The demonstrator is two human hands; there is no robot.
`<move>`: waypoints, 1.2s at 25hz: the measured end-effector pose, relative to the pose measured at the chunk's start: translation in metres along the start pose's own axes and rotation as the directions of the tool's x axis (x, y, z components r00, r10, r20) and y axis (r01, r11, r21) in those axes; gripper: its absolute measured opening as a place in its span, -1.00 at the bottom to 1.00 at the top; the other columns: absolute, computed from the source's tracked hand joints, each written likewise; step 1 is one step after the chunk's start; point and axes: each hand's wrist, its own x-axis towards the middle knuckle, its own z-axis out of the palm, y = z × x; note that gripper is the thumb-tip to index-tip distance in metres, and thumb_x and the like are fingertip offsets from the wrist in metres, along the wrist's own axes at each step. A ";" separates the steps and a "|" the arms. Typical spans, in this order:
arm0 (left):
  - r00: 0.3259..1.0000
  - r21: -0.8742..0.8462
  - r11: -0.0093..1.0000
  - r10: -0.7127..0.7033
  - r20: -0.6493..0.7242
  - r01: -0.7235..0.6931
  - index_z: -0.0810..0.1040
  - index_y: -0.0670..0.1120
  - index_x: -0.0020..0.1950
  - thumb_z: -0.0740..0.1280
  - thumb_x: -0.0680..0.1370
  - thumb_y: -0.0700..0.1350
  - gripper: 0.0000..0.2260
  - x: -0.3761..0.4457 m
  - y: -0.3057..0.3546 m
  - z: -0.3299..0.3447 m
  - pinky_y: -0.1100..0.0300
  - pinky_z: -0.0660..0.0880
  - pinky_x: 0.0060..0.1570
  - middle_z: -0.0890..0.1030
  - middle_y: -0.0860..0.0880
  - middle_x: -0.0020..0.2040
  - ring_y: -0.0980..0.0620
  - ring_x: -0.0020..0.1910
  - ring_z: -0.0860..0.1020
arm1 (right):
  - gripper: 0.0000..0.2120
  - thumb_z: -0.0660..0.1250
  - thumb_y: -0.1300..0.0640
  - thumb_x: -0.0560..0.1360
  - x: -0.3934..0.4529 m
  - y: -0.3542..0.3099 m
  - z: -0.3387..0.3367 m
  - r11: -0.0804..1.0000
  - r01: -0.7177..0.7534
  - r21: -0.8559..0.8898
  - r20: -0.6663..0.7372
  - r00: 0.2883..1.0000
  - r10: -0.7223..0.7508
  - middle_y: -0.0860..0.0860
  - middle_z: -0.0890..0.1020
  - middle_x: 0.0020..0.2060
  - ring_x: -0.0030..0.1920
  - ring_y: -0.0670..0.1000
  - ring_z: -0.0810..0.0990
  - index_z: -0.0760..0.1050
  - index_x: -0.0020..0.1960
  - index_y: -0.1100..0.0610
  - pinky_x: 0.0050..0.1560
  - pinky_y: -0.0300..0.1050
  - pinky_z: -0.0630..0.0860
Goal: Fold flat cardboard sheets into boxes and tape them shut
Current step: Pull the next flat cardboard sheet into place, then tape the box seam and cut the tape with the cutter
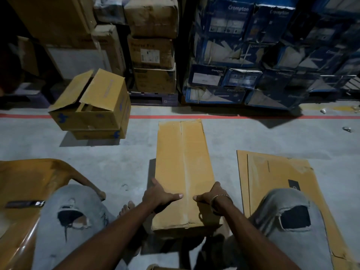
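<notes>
**A:** How far along would you say this is?

**B:** The long box (184, 172) on the floor between the person's knees looks folded up, both top flaps meeting along a centre seam. I judge it formed but not yet sealed; a pale strip runs down the seam, though I can't tell if that is tape or wear.

**A:** And the hands?

**B:** The left hand (158, 196) wraps the long box's left edge, thumb laid across the top. The right hand (211, 196) does the same on the right edge, thumb pointing at the seam. Both grip it near the end closest to the person.

**A:** What's left?

**B:** A flat cardboard sheet (276, 184) lies just right of the long box, still unfolded. No tape roll that I can make out.

**A:** Other containers?

**B:** Beyond and left of the long box, an open box (91, 106) sits on a flatter one, flaps up. Its inside is too dark to tell. Stacked cartons (153, 55) stand behind.
</notes>
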 end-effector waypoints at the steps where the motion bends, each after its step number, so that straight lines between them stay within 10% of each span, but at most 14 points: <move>1: 0.999 -0.024 1.000 -0.004 0.054 0.006 -0.38 -0.20 0.63 0.51 0.28 0.48 0.41 -0.003 0.002 -0.003 -0.06 0.49 0.34 0.30 -0.26 0.60 -0.29 0.46 0.43 | 0.17 0.71 -0.19 0.20 -0.001 0.003 -0.001 1.000 -0.009 0.016 0.008 1.000 0.009 0.21 0.49 0.37 0.30 0.26 0.53 0.13 0.56 0.17 0.18 0.15 0.60; 6: 0.987 -0.072 0.996 -0.043 0.154 0.055 -0.52 -0.23 0.56 0.50 0.54 0.14 0.22 -0.011 0.012 -0.011 0.00 0.32 0.49 0.11 -0.27 0.66 -0.23 0.59 0.26 | 0.13 0.71 -0.11 0.23 0.000 0.003 0.000 1.000 -0.019 0.002 0.048 0.999 0.019 0.23 0.47 0.38 0.31 0.26 0.52 0.12 0.54 0.22 0.17 0.14 0.59; 12: 0.998 0.138 0.988 -0.066 0.003 0.065 -0.47 -0.09 0.62 0.60 0.37 0.26 0.36 -0.015 0.025 -0.018 -0.12 0.35 0.45 0.12 -0.23 0.66 -0.27 0.55 0.30 | 0.04 0.57 -0.27 0.35 -0.011 -0.050 -0.005 0.948 0.121 -0.294 -0.039 0.990 -0.138 0.15 0.16 0.59 0.60 0.26 0.07 0.11 0.62 0.02 0.47 0.31 0.29; 18: 0.953 0.253 0.948 0.244 -0.181 -0.194 0.14 0.05 0.63 0.44 0.45 0.40 -0.10 -0.037 0.015 -0.111 -0.15 0.47 0.28 0.29 -0.11 0.55 -0.22 0.46 0.40 | -0.39 0.48 -0.26 0.46 -0.046 -0.140 -0.003 0.863 0.476 -0.171 0.008 0.876 -0.482 0.14 0.51 0.35 0.48 0.23 0.34 0.49 0.39 0.01 0.36 0.18 0.41; 23: 0.855 0.095 0.995 0.086 -0.512 -0.043 0.44 -0.01 0.48 0.34 0.61 0.21 -0.49 -0.038 -0.125 -0.236 -0.08 0.50 0.25 0.52 -0.14 0.42 -0.19 0.34 0.51 | -0.59 0.46 -0.14 0.50 -0.126 -0.272 0.069 0.637 0.771 0.013 0.007 0.637 -0.771 0.10 0.58 0.25 0.32 0.16 0.50 0.59 0.27 0.02 0.33 0.04 0.44; 30: 0.802 -0.005 0.942 -0.290 -0.523 0.337 0.39 -0.08 0.47 0.46 0.44 0.32 -0.25 -0.097 -0.353 -0.236 -0.20 0.48 0.26 0.52 -0.21 0.38 -0.27 0.30 0.51 | -0.49 0.38 -0.12 0.55 -0.206 -0.356 0.288 0.434 0.874 -0.218 0.439 0.485 -0.756 0.14 0.48 0.39 0.42 0.21 0.39 0.47 0.41 0.10 0.42 0.17 0.38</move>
